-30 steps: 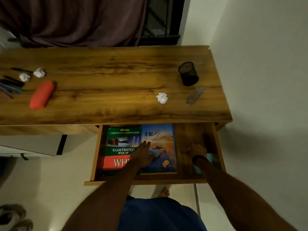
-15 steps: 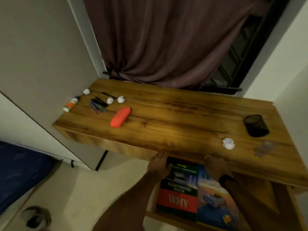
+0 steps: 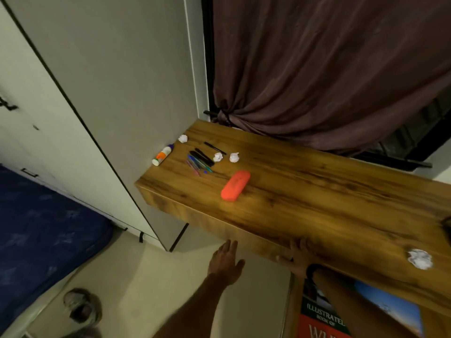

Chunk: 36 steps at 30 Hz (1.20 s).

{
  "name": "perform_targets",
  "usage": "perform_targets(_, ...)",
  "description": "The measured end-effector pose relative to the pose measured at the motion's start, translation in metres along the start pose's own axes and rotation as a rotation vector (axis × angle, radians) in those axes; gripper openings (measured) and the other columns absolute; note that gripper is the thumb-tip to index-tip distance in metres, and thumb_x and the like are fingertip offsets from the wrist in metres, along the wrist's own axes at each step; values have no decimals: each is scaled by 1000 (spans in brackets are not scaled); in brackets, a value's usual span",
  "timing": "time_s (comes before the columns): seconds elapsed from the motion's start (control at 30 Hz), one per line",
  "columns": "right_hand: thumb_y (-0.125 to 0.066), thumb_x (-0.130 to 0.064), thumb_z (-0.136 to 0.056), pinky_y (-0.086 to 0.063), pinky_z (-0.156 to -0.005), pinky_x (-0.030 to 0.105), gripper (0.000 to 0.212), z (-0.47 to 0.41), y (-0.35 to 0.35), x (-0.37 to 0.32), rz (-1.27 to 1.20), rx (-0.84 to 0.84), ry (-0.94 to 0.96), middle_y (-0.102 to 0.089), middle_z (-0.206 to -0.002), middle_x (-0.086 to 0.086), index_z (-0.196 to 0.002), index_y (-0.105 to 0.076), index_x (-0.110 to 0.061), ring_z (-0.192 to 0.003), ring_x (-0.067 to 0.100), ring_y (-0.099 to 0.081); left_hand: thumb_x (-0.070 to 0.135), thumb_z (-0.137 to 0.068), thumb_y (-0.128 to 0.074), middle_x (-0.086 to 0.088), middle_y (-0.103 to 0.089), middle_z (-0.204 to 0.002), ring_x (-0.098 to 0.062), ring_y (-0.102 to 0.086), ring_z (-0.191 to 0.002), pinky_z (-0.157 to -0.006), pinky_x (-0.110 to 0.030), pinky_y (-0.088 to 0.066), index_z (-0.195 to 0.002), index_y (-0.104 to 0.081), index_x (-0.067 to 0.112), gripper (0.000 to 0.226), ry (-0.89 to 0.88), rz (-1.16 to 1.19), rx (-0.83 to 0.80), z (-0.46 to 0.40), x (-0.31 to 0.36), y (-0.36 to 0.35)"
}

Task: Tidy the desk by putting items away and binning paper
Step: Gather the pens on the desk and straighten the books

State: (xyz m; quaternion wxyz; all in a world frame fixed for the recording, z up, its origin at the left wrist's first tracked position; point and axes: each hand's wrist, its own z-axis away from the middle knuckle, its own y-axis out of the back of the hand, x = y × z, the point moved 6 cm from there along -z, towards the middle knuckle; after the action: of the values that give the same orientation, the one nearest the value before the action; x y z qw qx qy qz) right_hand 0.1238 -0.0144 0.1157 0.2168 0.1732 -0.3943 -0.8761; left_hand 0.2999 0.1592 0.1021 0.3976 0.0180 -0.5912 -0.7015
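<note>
Lettering "ILLUSTRATED BOOK OF" marks the book (image 3: 322,318) below the right hand (image 3: 296,261), whose fingers rest flat on the desk (image 3: 317,198) edge; left hand (image 3: 225,263) hangs open beside it, touching nothing.

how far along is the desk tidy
Done: two books lie in the open drawer. In hand: nothing; left hand is open in the air, right hand rests on the desk edge. Left: four paper balls, the pens, red case and glue bottle lie on top.
</note>
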Motion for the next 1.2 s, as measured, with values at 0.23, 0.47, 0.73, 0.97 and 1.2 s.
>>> perform_targets(0.23,-35,-78,-83,-3,-119,57,101,-46,21,-59,-25,5,64,21,-159,15,-155,7,-20,-147,35,17,54,-92,-44,-5,-19,-160,-26,-25,-145,-117,-41,-28,-153,-9,25,76,56,-57,3,-14,-27,29)
perform_targets(0.47,-34,-75,-85,2,-116,60,92,-82,24,-127,-24,58,190,18,-161,11,-155,2,-26,-147,34,19,55,-92,-44,-7,-20,-160,-28,-27,-144,-115,-42,-29,-153,-11,23,76,81,-128,47,-49,-67,78)
perform_targets(0.73,-53,-53,-91,-27,-114,50,85,-116,80,-188,-423,317,255,-8,-162,8,-154,-1,-30,-147,31,-17,50,-92,-46,-10,-18,-160,-35,-29,-141,-112,-46,-34,-153,-12,20,76,51,-139,42,-149,-123,133)
perform_targets(0.97,-61,-57,-84,-16,-117,53,93,-173,107,-241,-515,418,-79,10,-162,12,-154,-5,-33,-148,38,-4,49,-80,-32,-9,-12,-161,-29,-19,-146,-118,-40,-22,-154,-7,16,84,-116,-100,1,-228,-177,163)
perform_targets(1.2,-58,-27,-93,-27,-117,50,76,-190,99,-241,-341,356,68,8,-162,-3,-152,-11,-38,-147,33,-15,52,-92,-45,-10,-21,-158,-34,-37,-136,-106,-50,-40,-153,-10,26,75,-156,70,119,-266,-193,196)
